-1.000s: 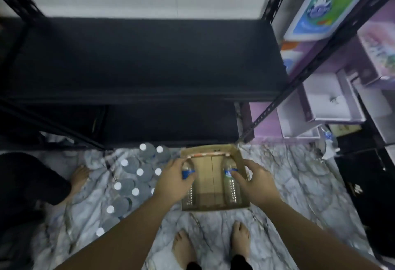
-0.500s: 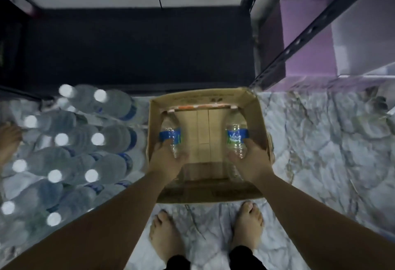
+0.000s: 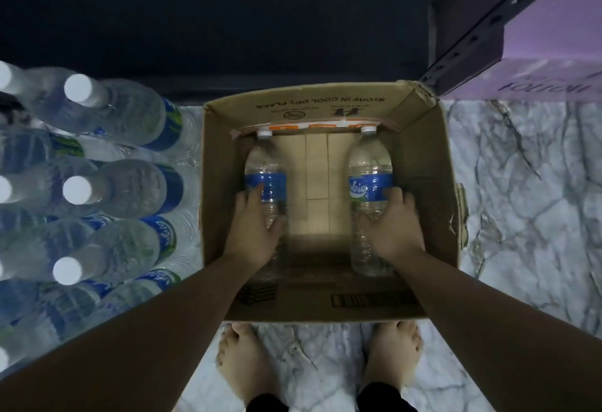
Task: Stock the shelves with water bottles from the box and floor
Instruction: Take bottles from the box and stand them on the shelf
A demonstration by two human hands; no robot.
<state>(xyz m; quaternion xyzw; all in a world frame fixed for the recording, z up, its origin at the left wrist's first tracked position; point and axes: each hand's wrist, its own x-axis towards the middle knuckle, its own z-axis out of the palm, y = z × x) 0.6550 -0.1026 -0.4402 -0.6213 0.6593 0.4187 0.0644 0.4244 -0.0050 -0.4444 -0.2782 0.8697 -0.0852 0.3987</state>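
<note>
White marble-veined floor (image 3: 527, 183). Open cardboard box (image 3: 423, 164) sits on it, against the base of a dark shelf unit (image 3: 228, 20). Left of box: cluster of upright water bottles (image 3: 123, 190), white caps, blue labels. Purple carton (image 3: 537, 82) at right. Two bare feet (image 3: 247, 356) near box's front edge.

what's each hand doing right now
Left hand: grips the left bottle in the box.
Right hand: grips the right bottle in the box.

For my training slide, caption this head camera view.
Left hand and right hand each grip a water bottle lying in the cardboard box.
</note>
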